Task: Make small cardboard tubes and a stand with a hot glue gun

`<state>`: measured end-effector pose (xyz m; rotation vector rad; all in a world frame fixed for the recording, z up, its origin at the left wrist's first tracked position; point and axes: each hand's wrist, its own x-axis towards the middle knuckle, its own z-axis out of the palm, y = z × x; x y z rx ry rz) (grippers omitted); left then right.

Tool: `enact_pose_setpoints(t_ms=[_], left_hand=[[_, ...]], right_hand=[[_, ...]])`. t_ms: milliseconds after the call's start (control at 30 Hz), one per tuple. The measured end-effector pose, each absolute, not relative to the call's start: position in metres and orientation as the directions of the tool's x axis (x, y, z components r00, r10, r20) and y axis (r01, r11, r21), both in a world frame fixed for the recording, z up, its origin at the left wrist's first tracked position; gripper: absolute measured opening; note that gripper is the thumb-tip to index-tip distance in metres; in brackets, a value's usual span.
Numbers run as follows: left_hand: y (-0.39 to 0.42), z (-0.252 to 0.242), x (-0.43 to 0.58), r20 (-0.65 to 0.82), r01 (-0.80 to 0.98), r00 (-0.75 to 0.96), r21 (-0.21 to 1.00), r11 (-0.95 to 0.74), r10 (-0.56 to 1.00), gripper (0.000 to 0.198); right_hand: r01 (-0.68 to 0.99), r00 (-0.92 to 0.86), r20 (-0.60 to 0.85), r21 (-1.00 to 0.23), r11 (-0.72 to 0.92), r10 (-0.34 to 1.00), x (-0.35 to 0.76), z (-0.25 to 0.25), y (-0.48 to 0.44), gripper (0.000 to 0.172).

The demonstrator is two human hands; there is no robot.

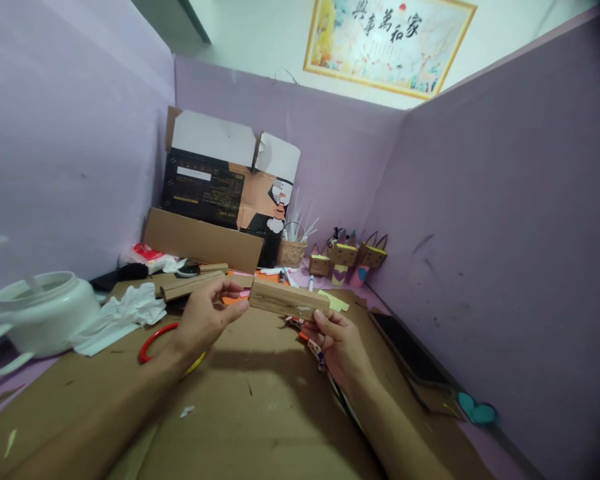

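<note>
A long folded cardboard strip [287, 300] is held up above the table, its right end pinched between the thumb and fingers of my right hand [340, 343]. At the strip's left end is my left hand [207, 317], thumb and fingers apart with nothing seen between them. Whether its thumb tip touches the strip I cannot tell. Beneath my left forearm lie scissors with a red handle loop [153, 340], partly hidden by the arm. Behind my right hand, a patterned object with orange [315, 350] and a dark cord is half covered.
Brown cardboard [220, 413] covers the tabletop. A white pot [50, 310] and crumpled tissue [130, 313] stand left. An opened box [205, 190], a basket of white sticks [293, 252] and cardboard animal figures [344, 253] line the back. A dark flat panel [413, 350] lies right.
</note>
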<state>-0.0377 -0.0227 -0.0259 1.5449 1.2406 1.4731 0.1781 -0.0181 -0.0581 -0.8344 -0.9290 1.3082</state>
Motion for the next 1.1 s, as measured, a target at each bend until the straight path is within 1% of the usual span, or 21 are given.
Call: enact_pose_setpoints(t_ms=[67,167,233,367,467,567,633,700,767,833,967,1100], left_hand=[[-0.023,-0.026,-0.036,0.319,0.107,-0.071,0.944,-0.311,0.945,0.033],[-0.027,-0.024,-0.033,0.318,0.032,-0.035,0.948,-0.317,0.947,0.033],[-0.029,-0.023,-0.031,0.298,0.013,0.043,0.954,-0.298,0.954,0.031],[-0.028,-0.025,-0.033,0.198,-0.015,0.185,0.980,-0.198,0.963,0.031],[-0.023,-0.030,-0.036,0.139,-0.020,0.225,0.990,-0.138,0.964,0.022],[-0.022,-0.033,-0.035,0.126,0.019,0.241,0.991,-0.134,0.962,0.012],[-0.026,-0.034,-0.031,0.126,0.029,0.263,0.990,-0.139,0.956,0.010],[-0.030,-0.035,-0.025,0.126,0.014,0.284,0.991,-0.135,0.951,0.008],[-0.035,-0.038,-0.018,0.125,-0.004,0.274,0.992,-0.129,0.954,0.008],[-0.038,-0.040,-0.012,0.124,-0.010,0.240,0.992,-0.125,0.963,0.010],[-0.041,-0.041,-0.006,0.133,-0.010,0.177,0.991,-0.133,0.975,0.011],[-0.044,-0.037,-0.003,0.160,-0.058,0.160,0.987,-0.152,0.974,0.024]], right_hand=[[-0.425,0.041,0.086,-0.900,0.095,0.995,0.178,-0.058,-0.018,0.029],[-0.443,0.051,0.085,-0.891,0.099,0.995,0.174,-0.057,-0.021,0.028],[-0.452,0.046,0.080,-0.887,0.092,0.996,0.171,-0.057,-0.023,0.026],[-0.451,-0.007,0.061,-0.891,0.051,0.998,0.169,-0.056,-0.027,0.024],[-0.398,-0.097,0.100,-0.916,0.053,0.990,0.170,-0.055,-0.029,0.025],[-0.313,-0.208,0.162,-0.945,0.091,0.965,0.171,-0.055,-0.032,0.030],[-0.273,-0.238,0.161,-0.957,0.093,0.958,0.170,-0.054,-0.034,0.035],[-0.252,-0.208,0.158,-0.962,0.104,0.965,0.166,-0.055,-0.036,0.035],[-0.239,-0.141,0.174,-0.961,0.136,0.975,0.163,-0.055,-0.038,0.031],[-0.224,-0.066,0.189,-0.960,0.170,0.980,0.160,-0.056,-0.038,0.029],[-0.217,0.005,0.188,-0.959,0.185,0.982,0.157,-0.059,-0.038,0.030],[-0.194,0.067,0.178,-0.963,0.188,0.982,0.157,-0.061,-0.038,0.025]])
